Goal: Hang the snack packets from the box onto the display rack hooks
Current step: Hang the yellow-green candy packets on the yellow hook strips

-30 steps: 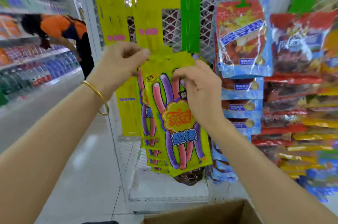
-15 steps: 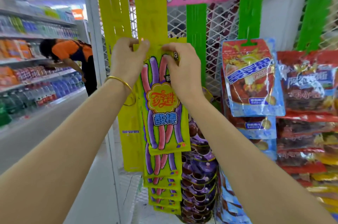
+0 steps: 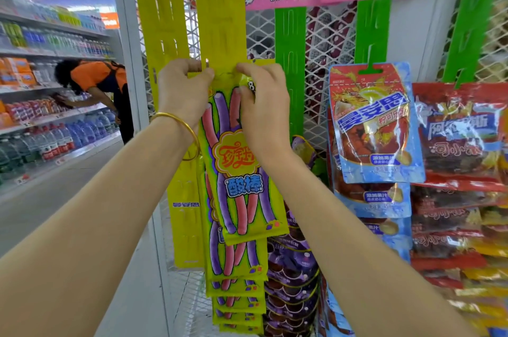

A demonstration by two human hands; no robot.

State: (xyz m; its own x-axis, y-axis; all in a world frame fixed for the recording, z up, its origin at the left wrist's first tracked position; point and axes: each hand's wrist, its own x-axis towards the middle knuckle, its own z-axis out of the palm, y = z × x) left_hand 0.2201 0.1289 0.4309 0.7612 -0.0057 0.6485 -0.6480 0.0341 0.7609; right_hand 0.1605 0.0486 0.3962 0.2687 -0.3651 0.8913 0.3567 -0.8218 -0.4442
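Pinching yellow snack packet (image 3: 242, 171) top, left hand (image 3: 182, 89), right hand (image 3: 265, 105), against yellow hanging strip (image 3: 220, 20)

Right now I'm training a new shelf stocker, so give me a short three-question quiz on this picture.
1. True or false: the left hand and right hand both pinch the top of the yellow packet.
2. Which hanging strip is that packet held against? A. green; B. the yellow strip; C. pink.
3. Fill in: the gold bangle sits on the ___ wrist.
Key: 1 true; 2 B; 3 left.
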